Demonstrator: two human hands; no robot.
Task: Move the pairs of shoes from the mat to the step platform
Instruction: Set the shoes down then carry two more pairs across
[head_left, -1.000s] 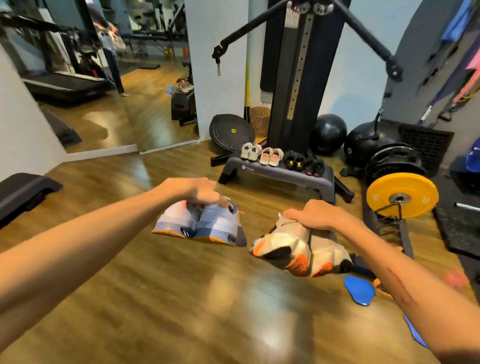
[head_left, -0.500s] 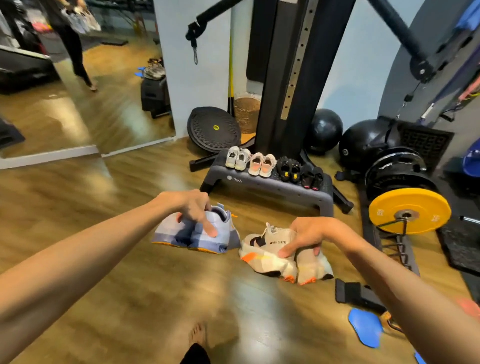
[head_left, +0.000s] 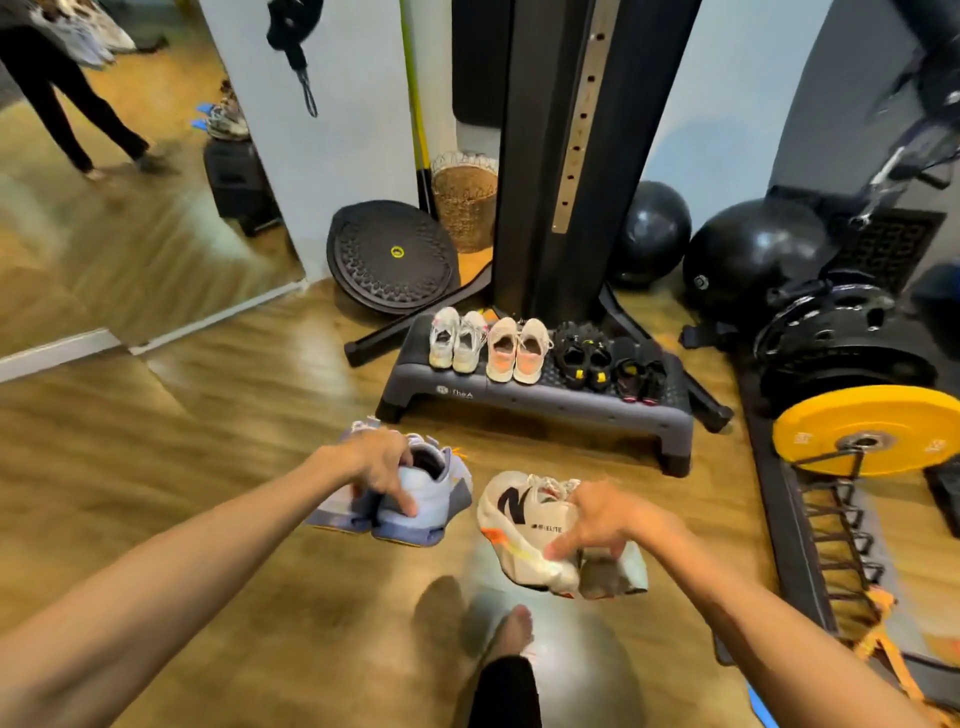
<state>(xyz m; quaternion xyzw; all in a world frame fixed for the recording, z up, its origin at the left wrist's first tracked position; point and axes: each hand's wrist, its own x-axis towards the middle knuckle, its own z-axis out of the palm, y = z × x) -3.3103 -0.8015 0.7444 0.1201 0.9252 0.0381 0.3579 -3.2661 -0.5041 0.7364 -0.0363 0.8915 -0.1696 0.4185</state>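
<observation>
Though carried, shoes (head_left: 415, 488) under fingers (head_left: 400, 499)

- One view only, from a camera worn on the person's head; no second view shares the scene.
- It faces forward and down across the wooden floor (head_left: 156, 467).
- Wide-angle: straight edges bow near the frame borders.
- Both forearms lie nearest the lens; the step platform (head_left: 545, 410) sits just beyond, mid-frame.

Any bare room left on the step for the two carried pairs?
Step platform top is crowded: four pairs fill it nearly end to end. Only a narrow strip left of the white pair and the front edge. Bare floor borders its front.
</observation>
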